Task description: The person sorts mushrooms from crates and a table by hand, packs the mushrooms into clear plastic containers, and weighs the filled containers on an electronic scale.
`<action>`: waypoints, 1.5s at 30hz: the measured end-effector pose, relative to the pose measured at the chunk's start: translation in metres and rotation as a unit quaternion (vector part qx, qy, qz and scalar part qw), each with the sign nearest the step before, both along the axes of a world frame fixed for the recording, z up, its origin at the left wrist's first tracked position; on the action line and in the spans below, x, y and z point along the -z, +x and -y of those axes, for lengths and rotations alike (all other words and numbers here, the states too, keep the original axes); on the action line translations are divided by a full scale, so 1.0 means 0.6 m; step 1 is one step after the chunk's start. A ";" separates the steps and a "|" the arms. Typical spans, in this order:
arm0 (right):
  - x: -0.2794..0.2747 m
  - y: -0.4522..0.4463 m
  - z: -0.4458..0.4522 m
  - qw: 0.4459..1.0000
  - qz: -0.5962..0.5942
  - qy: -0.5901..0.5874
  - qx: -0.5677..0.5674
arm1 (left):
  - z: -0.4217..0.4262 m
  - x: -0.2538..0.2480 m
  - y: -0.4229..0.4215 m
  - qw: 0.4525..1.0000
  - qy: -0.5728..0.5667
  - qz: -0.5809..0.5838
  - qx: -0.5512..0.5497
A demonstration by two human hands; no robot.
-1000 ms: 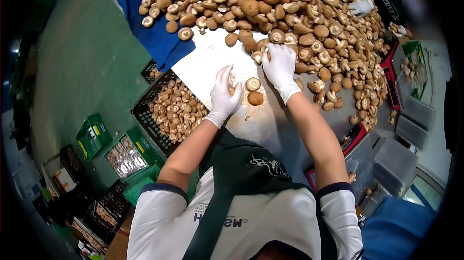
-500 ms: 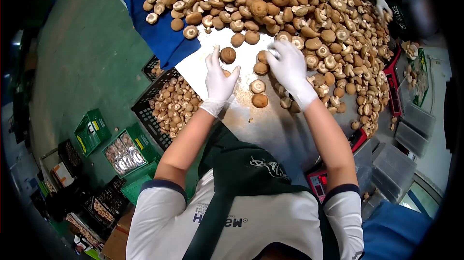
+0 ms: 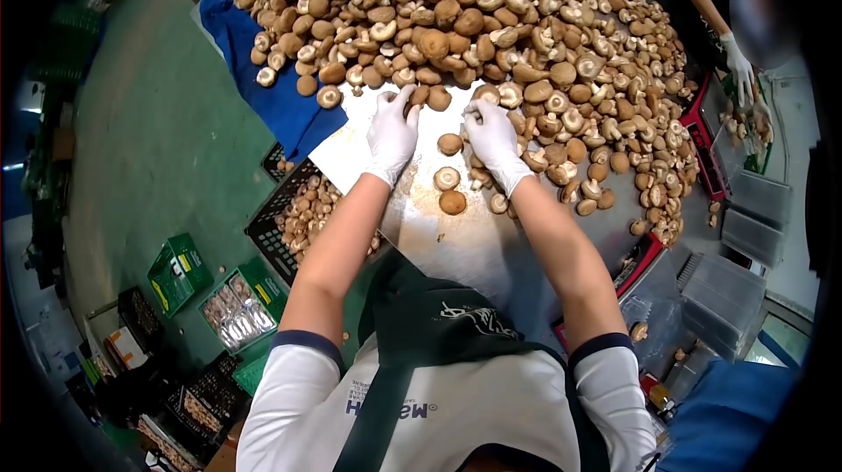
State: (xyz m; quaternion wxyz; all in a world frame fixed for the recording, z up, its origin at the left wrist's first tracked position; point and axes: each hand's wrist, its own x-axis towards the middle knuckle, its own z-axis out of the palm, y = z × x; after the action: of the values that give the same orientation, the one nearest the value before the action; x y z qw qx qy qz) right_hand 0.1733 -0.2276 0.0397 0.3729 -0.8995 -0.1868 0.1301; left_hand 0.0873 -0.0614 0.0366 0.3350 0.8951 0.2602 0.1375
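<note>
My left hand (image 3: 392, 137), in a white glove, is at the near edge of a big heap of brown shiitake mushrooms (image 3: 434, 42). Its fingers are closed on a mushroom (image 3: 419, 96) there. My right hand (image 3: 494, 135), gloved too, has its fingertips drawn together beside a pale mushroom (image 3: 486, 95); the fingers partly hide what they hold, apparently a mushroom. Between my hands, a brown-capped mushroom (image 3: 450, 144) lies on the white sheet (image 3: 346, 149). Closer to me are a gill-up mushroom (image 3: 446, 178) and another brown cap (image 3: 453, 202).
A blue cloth (image 3: 267, 90) hangs over the table's left edge. Below it stands a black crate (image 3: 272, 239) of mushrooms. Green crates (image 3: 178, 273) sit on the floor. At right are red scales (image 3: 702, 143), clear plastic boxes (image 3: 724, 292) and a co-worker's gloved hand (image 3: 738, 68).
My left hand has closed and reached the heap's edge, covering where a loose mushroom lay. One mushroom beside my right hand is gone from view. The co-worker's hand left the heap. The view has shifted.
</note>
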 end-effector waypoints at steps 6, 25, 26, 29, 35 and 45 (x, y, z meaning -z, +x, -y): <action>-0.050 -0.021 -0.051 0.985 0.139 -0.072 -0.074 | 0.008 0.063 -0.067 0.935 -0.328 0.116 -0.063; -0.163 -0.230 -0.013 0.952 -0.058 0.236 -0.184 | 0.034 -0.053 -0.244 0.662 -0.731 0.153 0.060; -0.167 -0.239 -0.014 0.951 -0.062 0.243 -0.183 | 0.033 -0.051 -0.256 0.677 -0.720 0.135 0.072; -0.161 -0.260 -0.009 0.954 -0.011 0.183 -0.236 | 0.037 -0.067 -0.295 0.725 -0.677 0.097 0.084; -0.127 -0.316 0.004 0.925 -0.082 0.060 -0.365 | 0.048 -0.022 -0.407 0.763 -0.646 -0.001 0.005; -0.102 -0.322 0.114 0.967 -0.073 0.023 -0.244 | -0.314 0.080 -0.409 0.791 -0.497 0.200 -0.295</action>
State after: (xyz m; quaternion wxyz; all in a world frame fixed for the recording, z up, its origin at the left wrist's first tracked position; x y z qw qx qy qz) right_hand -0.0197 -0.2958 0.1011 0.3634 -0.8056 -0.3761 0.2785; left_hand -0.1578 0.1269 -0.0115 0.7214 0.4377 0.4711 0.2569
